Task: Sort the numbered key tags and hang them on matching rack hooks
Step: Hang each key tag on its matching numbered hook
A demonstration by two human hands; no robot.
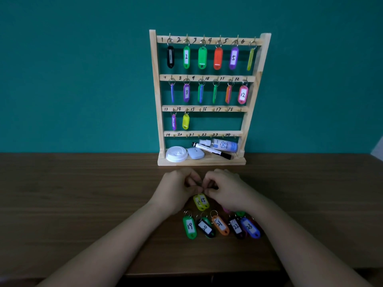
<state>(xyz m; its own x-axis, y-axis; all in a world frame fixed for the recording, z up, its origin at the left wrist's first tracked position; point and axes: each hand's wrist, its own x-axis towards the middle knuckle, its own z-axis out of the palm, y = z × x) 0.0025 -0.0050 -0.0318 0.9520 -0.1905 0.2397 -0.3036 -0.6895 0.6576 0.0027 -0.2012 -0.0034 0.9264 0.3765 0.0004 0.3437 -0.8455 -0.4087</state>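
A wooden key rack point(251, 109) stands at the back of the table, its hooks numbered 1 to 24. Tags hang on hooks 1 to 14; the lower hooks are bare. My left hand point(176, 188) and my right hand point(224, 188) meet in front of the rack. Both pinch the ring end of two overlapping yellow tags point(201, 201); the front one reads 15. On the table below lie a green tag 19 point(189, 226), a black tag 20 point(205, 227), an orange tag 21 point(220, 224), a black tag 22 point(236, 227) and a blue tag 23 point(250, 227).
The rack's base shelf holds a white lid point(176, 154), a small white case point(195, 153), a black-and-white marker point(211, 150) and a spray bottle point(222, 145). A pink tag point(226, 210) and a green one point(240, 213) peek out under my right wrist.
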